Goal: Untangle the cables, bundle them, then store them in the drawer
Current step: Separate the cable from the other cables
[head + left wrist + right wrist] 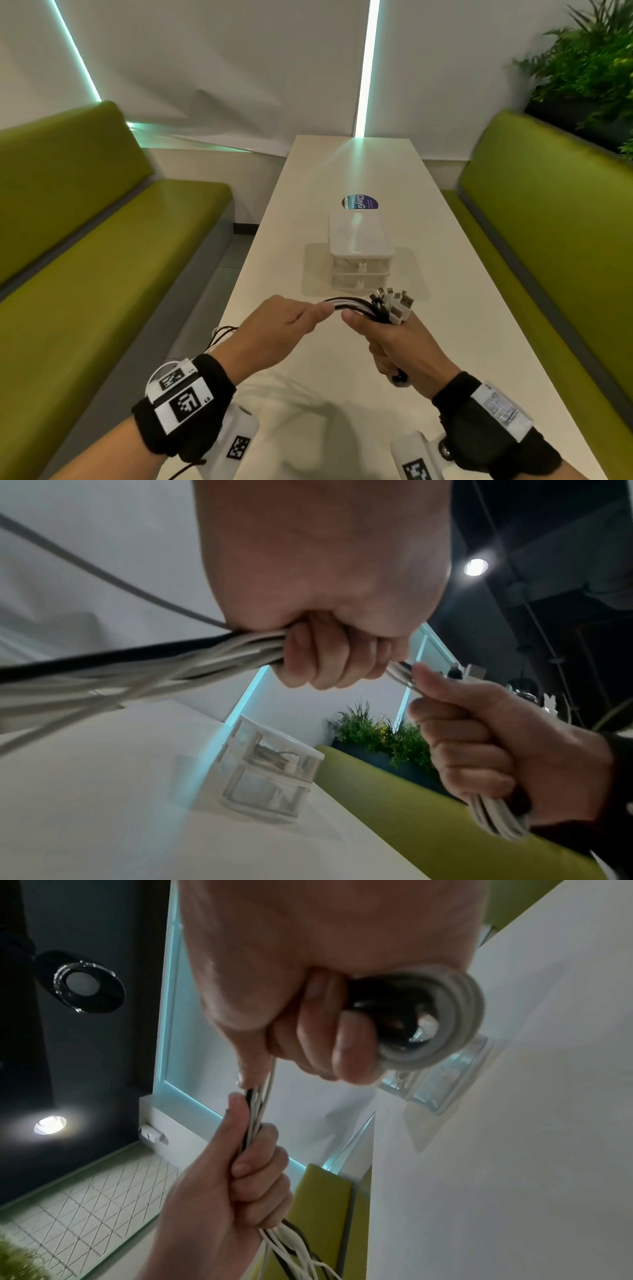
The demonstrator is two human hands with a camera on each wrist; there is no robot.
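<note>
Above a long white table (318,212), a person's right hand (394,339) is gripping a folded bundle of black and white cables (356,305), its plugs (394,301) fanning toward one o'clock. The left hand (274,329), at nine o'clock, is closing its fingers around the trailing strands. A clear drawer box (359,253), shut, is sitting at twelve o'clock.

Smooth rubbery cables (356,305), translucent plastic drawer unit (359,260), glossy white table (308,192)

Café or office booth: green benches (102,240), narrow white table (308,192), planter (589,68)
</note>
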